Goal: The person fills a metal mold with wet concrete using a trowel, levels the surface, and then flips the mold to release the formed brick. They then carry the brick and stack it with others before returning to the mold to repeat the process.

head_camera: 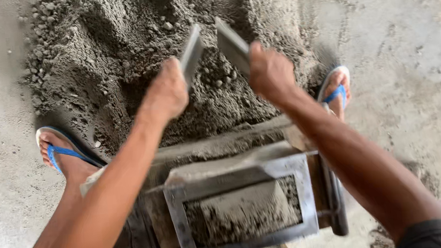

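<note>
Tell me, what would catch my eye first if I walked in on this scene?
Most striking are the two bare hands at the centre: the left hand and right hand each grip a flat grey metal plate over a big heap of damp grey sand mix. Just below them sits a metal box mould, partly filled with the same mix, and blue sandals frame the heap on both sides.

Two flat grey metal plates point(212, 49), tilted, angled apart, above the grey sand-cement heap point(116, 48).
</note>
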